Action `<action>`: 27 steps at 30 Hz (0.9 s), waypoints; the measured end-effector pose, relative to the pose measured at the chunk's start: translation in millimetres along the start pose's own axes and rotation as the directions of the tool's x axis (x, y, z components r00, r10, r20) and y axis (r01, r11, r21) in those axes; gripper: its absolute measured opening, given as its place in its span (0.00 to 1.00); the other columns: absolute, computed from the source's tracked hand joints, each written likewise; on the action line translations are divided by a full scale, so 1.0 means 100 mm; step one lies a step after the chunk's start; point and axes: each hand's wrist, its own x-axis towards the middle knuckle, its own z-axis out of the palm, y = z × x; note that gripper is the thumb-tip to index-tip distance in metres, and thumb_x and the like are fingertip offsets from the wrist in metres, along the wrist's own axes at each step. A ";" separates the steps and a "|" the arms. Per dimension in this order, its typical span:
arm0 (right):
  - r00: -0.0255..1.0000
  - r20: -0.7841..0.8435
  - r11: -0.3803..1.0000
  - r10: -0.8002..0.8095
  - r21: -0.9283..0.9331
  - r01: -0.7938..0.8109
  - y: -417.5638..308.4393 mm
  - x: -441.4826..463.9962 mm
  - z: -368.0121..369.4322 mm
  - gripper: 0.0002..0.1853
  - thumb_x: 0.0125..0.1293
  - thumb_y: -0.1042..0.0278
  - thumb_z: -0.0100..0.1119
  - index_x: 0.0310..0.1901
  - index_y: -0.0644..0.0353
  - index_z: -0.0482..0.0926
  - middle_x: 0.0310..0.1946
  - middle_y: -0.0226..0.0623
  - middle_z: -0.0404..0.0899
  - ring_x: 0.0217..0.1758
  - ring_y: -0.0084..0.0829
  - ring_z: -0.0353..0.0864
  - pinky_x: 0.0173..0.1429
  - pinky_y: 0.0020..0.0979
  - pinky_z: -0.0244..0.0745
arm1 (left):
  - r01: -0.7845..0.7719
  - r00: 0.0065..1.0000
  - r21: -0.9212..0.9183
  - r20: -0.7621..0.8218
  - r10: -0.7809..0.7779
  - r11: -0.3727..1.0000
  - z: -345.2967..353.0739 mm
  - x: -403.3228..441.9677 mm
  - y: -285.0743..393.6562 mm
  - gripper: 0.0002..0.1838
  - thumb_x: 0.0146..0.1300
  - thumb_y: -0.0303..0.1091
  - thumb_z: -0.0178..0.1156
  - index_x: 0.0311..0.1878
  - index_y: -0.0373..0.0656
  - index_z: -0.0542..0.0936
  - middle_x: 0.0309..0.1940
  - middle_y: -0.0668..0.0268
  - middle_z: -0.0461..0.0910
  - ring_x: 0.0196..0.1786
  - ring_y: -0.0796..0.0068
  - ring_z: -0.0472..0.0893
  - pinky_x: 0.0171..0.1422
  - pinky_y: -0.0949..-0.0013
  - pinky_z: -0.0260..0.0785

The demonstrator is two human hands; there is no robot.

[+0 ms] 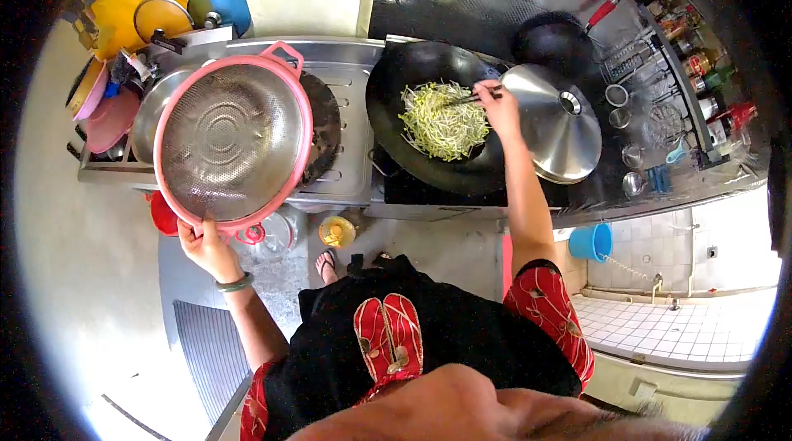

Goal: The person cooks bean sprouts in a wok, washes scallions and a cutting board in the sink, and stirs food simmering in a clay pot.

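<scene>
L fingers [210, 235] grip colander [223, 136] | R fingers [488, 95] grip chopsticks [464, 99] | steel ctr [355, 115] | rm: white tiles [668, 330]

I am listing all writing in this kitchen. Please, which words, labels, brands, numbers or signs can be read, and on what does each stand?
No text can be read in this picture.
Jars on the right side: any labels are too small and blurred to read.
Colander, wok and metal lid: no readable writing.

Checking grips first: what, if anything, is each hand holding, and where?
Left hand: pink-rimmed strainer, by its near rim. Right hand: dark chopsticks, by the end away from the sprouts.
</scene>
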 end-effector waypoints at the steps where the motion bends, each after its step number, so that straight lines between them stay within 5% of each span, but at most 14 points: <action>1: 0.998 0.009 0.992 -0.067 -0.105 0.068 0.16 0.06 0.09 0.11 0.61 0.58 0.59 0.38 0.54 0.80 0.29 0.38 0.82 0.31 0.30 0.81 0.39 0.32 0.74 | 0.006 1.000 -0.006 0.011 -0.006 1.000 -0.04 0.01 -0.03 0.08 0.51 0.17 0.54 0.29 0.42 0.68 0.25 0.78 0.65 0.28 0.88 0.61 0.34 0.82 0.54; 3: 0.998 0.043 0.946 -0.056 -0.317 0.067 0.35 0.06 0.25 0.09 0.60 0.59 0.61 0.37 0.53 0.81 0.30 0.35 0.83 0.31 0.32 0.81 0.39 0.33 0.74 | 0.010 1.000 0.010 0.016 -0.010 1.000 -0.06 0.03 -0.03 0.08 0.51 0.17 0.54 0.29 0.42 0.68 0.26 0.78 0.65 0.28 0.87 0.61 0.34 0.82 0.54; 6: 0.996 -0.045 0.990 0.075 -0.119 -0.080 0.19 0.08 0.05 0.11 0.61 0.59 0.60 0.33 0.60 0.81 0.29 0.37 0.83 0.30 0.29 0.82 0.36 0.31 0.74 | -0.003 1.000 0.092 0.005 0.003 0.996 -0.08 0.04 0.03 0.08 0.50 0.18 0.55 0.31 0.41 0.69 0.27 0.77 0.65 0.29 0.86 0.61 0.34 0.81 0.55; 8: 0.993 -0.113 0.981 0.044 -0.183 -0.064 0.02 0.04 -0.11 0.13 0.63 0.58 0.57 0.35 0.61 0.80 0.27 0.37 0.82 0.27 0.27 0.80 0.34 0.30 0.73 | -0.033 0.999 0.144 0.029 0.029 0.989 -0.12 0.01 0.05 0.07 0.51 0.18 0.54 0.32 0.41 0.69 0.28 0.77 0.65 0.30 0.86 0.62 0.35 0.81 0.56; 10: 0.997 -0.069 0.834 0.039 -0.547 -0.071 -0.34 -0.07 -0.26 0.15 0.65 0.56 0.55 0.32 0.60 0.79 0.25 0.36 0.81 0.25 0.25 0.78 0.34 0.30 0.73 | -0.049 0.999 0.289 -0.003 0.052 0.956 -0.23 0.04 -0.09 0.07 0.51 0.21 0.53 0.34 0.39 0.70 0.30 0.74 0.66 0.32 0.83 0.64 0.37 0.76 0.60; 12: 0.946 -0.223 0.944 -0.237 -0.283 0.169 -0.74 -0.05 -0.53 0.17 0.67 0.55 0.53 0.30 0.62 0.75 0.24 0.36 0.79 0.24 0.25 0.77 0.34 0.30 0.74 | -0.166 0.986 0.351 0.051 0.158 0.922 -0.23 0.07 -0.09 0.13 0.50 0.24 0.54 0.41 0.34 0.71 0.34 0.70 0.68 0.37 0.78 0.67 0.41 0.74 0.63; 15: 0.849 -0.464 0.911 -0.251 0.182 0.369 -2.00 -0.25 -1.14 0.15 0.70 0.56 0.47 0.31 0.60 0.71 0.19 0.30 0.71 0.20 0.22 0.71 0.31 0.24 0.72 | -0.169 0.978 0.247 0.161 0.132 0.954 -0.65 0.37 -0.84 0.18 0.50 0.20 0.49 0.47 0.33 0.71 0.37 0.68 0.69 0.37 0.77 0.67 0.42 0.75 0.62; 16: 0.791 -0.578 0.936 -0.200 0.127 0.329 -2.56 -0.48 -1.33 0.14 0.70 0.57 0.47 0.32 0.58 0.72 0.18 0.28 0.68 0.21 0.19 0.69 0.32 0.21 0.69 | -0.091 0.969 0.189 0.245 0.043 0.978 -0.80 0.49 -1.13 0.21 0.50 0.20 0.49 0.50 0.32 0.71 0.39 0.67 0.70 0.38 0.77 0.68 0.43 0.75 0.63; 17: 0.690 -0.638 0.744 -0.342 0.266 0.614 -2.66 -0.43 -1.62 0.13 0.70 0.60 0.48 0.33 0.60 0.73 0.22 0.29 0.71 0.26 0.19 0.70 0.33 0.21 0.68 | -0.048 0.961 0.085 0.274 0.023 0.995 -0.75 0.52 -1.20 0.21 0.50 0.20 0.51 0.50 0.34 0.70 0.41 0.65 0.72 0.38 0.75 0.69 0.43 0.73 0.65; 18: 0.475 -0.639 0.779 -0.605 -0.349 0.521 -2.81 -0.40 -2.02 0.10 0.68 0.63 0.51 0.36 0.63 0.75 0.28 0.31 0.75 0.33 0.21 0.73 0.39 0.23 0.69 | 0.000 0.954 -0.009 0.299 0.003 1.000 -0.71 0.52 -1.20 0.21 0.49 0.20 0.54 0.50 0.36 0.70 0.42 0.64 0.73 0.38 0.74 0.70 0.43 0.70 0.67; 19: 0.237 -0.554 0.590 -0.798 -0.636 0.497 -3.22 -0.56 -2.13 0.09 0.66 0.66 0.52 0.40 0.64 0.76 0.34 0.35 0.79 0.39 0.24 0.75 0.44 0.26 0.70 | 0.052 0.946 -0.096 0.324 -0.018 0.994 -0.65 0.50 -1.14 0.21 0.49 0.21 0.57 0.50 0.38 0.69 0.44 0.63 0.74 0.38 0.73 0.72 0.42 0.67 0.69; 21: 0.047 -0.430 0.421 -0.902 -0.848 0.321 -3.56 -0.58 -2.69 0.12 0.63 0.69 0.54 0.46 0.62 0.77 0.41 0.42 0.80 0.45 0.34 0.77 0.54 0.32 0.68 | 0.039 0.978 -0.154 0.206 -0.006 0.987 -0.08 0.22 -0.24 0.18 0.48 0.20 0.55 0.45 0.38 0.69 0.38 0.65 0.72 0.36 0.74 0.70 0.39 0.69 0.68; 22: 0.064 -0.530 0.533 -0.845 -0.829 0.170 -3.69 -0.62 -2.87 0.14 0.61 0.69 0.53 0.50 0.58 0.77 0.42 0.44 0.78 0.48 0.41 0.76 0.55 0.35 0.67 | 0.035 0.989 -0.178 0.145 -0.009 0.983 0.13 0.12 0.09 0.16 0.48 0.20 0.55 0.43 0.38 0.69 0.36 0.67 0.71 0.35 0.74 0.69 0.38 0.70 0.68; 27: 0.075 -0.435 0.433 -0.898 -0.901 -0.034 -3.97 -0.43 -3.50 0.24 0.56 0.72 0.52 0.58 0.50 0.72 0.52 0.45 0.72 0.51 0.47 0.74 0.55 0.40 0.69 | -0.043 0.969 -0.033 0.242 0.049 0.999 -0.14 0.40 -0.64 0.19 0.47 0.22 0.56 0.45 0.37 0.70 0.38 0.65 0.73 0.36 0.72 0.70 0.43 0.67 0.67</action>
